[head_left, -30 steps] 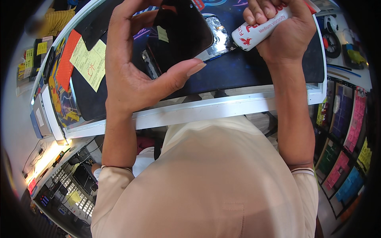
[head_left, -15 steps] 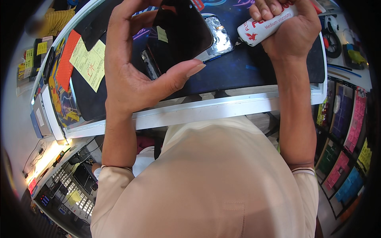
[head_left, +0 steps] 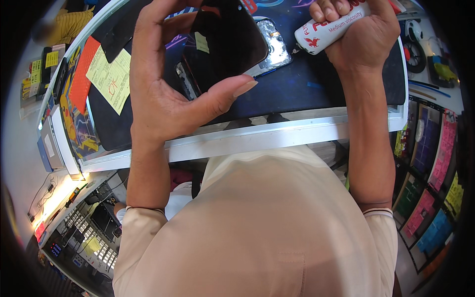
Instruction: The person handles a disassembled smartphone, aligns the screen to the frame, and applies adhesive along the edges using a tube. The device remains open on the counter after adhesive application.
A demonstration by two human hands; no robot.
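Left hand (head_left: 166, 101) curved wide around a tilted black phone screen (head_left: 232, 44), grip unclear; right hand (head_left: 363, 47) wrapped firmly round a white squeeze tube (head_left: 326, 33), nozzle just beside the opened phone body (head_left: 278, 47) on the counter (head_left: 277, 136). Looks like adhesive work, next needing steady aim. Against a second ago, the tube's edged up and right; left hand unchanged.

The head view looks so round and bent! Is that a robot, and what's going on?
No machine here: these are a person's own two bare hands. The camera sits on the person's head, looking down through a wide fisheye lens, so straight edges curve. The left hand holds a glossy black panel, tilted above an opened, partly silver device on a dark mat. The right hand grips a white tube pointing toward that device. Farther left lie a yellow paper slip and an orange sheet.
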